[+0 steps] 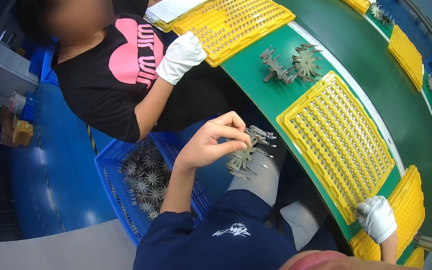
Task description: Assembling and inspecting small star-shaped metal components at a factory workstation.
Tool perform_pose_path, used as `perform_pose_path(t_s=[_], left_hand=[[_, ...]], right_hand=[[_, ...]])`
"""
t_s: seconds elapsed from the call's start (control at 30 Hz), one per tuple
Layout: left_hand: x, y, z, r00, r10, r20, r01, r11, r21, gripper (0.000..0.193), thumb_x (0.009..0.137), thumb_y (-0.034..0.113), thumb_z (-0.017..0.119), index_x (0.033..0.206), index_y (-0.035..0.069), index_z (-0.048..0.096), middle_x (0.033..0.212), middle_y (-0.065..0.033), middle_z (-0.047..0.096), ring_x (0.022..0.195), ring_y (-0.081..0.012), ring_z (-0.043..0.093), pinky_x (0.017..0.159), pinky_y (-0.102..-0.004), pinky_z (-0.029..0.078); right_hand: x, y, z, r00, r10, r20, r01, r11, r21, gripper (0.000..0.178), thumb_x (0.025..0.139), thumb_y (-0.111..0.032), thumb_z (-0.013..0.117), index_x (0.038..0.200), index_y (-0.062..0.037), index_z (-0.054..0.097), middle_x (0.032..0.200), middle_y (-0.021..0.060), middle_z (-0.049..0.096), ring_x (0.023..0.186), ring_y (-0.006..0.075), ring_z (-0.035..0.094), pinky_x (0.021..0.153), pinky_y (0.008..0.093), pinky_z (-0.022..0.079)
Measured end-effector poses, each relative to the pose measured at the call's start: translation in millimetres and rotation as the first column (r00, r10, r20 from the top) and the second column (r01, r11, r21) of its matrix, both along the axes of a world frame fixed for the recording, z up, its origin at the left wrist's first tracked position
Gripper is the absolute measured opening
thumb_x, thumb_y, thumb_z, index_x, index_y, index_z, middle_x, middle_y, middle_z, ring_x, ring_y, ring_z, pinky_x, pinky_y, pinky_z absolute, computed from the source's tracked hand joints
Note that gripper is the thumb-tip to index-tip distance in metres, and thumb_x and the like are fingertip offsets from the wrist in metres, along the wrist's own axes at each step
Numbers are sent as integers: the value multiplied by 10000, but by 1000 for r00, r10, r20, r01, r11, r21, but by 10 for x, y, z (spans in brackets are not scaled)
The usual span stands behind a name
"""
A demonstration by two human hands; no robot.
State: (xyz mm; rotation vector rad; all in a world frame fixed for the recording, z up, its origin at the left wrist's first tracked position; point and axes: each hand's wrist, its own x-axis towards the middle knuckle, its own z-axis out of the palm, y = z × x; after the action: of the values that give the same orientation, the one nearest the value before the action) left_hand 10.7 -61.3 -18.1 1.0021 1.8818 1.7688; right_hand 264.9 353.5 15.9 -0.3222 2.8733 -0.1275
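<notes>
At far left, a blue basket [114,193] stands beside the seated person, loaded with star-shaped metal pieces [152,177]. Next, the bare left grip [211,142] is clamped on a metal fixture [243,158], thumb and fingers pinched at its upper part; the fixture hangs below and right of the fingertips, above the person's leg and beside the edge of the green counter [253,85]. The left forearm slants up and rightward, wrist bent. Further right, a yellow tray [322,174] filled with rows of small metal parts lies on the counter. At its near corner is the white-gloved right grip [377,219], fingers curled, forearm rising from below; whether it clamps a part cannot be told.
</notes>
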Motion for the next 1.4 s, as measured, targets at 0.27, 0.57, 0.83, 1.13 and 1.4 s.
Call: perform_pose_path(t_s=[0.27, 0.57, 0.83, 1.13, 1.4], left_hand=[[20, -14, 42, 1000, 15, -24, -16, 999, -38, 109, 831, 39, 730, 937, 15, 743, 919, -37, 532, 881, -151, 540, 799, -276, 444], [21, -16, -33, 997, 72, 6, -72, 997, -17, 106, 852, 27, 716, 949, -4, 745, 935, -36, 553, 858, -128, 555, 755, -258, 459], [12, -26, -23, 993, 116, 7, -116, 993, -15, 118, 850, 17, 713, 960, -10, 748, 937, -36, 560, 865, -122, 559, 756, -253, 466], [3, -4, -48, 988, 151, 17, -151, 988, 15, 126, 842, -10, 708, 963, -26, 740, 940, -38, 561, 888, -129, 562, 778, -254, 463], [26, 22, -57, 964, 260, -54, -262, 964, -33, 128, 833, -16, 704, 957, -33, 730, 939, -50, 593, 859, -139, 603, 760, -260, 475]], right_hand=[[-61, -47, 54, 999, -5, -31, 5, 1000, 18, 207, 672, -102, 727, 858, -125, 641, 821, 72, 621, 852, 293, 594, 856, 425, 454], [-8, -22, -5, 999, -35, -22, 36, 999, 11, 215, 667, -99, 726, 869, -123, 655, 836, 72, 632, 861, 294, 597, 843, 419, 458], [11, -32, -26, 998, -61, -7, 61, 998, 10, 224, 665, -83, 724, 876, -121, 659, 851, 71, 641, 888, 297, 603, 867, 424, 464], [-47, -62, 56, 994, -87, -69, 88, 996, 1, 157, 683, -73, 720, 818, -107, 649, 823, 80, 643, 850, 305, 604, 819, 421, 472], [-60, -106, 40, 995, -53, -82, 53, 999, 0, 96, 734, -99, 703, 761, -114, 611, 706, 60, 606, 737, 283, 604, 732, 397, 472]])
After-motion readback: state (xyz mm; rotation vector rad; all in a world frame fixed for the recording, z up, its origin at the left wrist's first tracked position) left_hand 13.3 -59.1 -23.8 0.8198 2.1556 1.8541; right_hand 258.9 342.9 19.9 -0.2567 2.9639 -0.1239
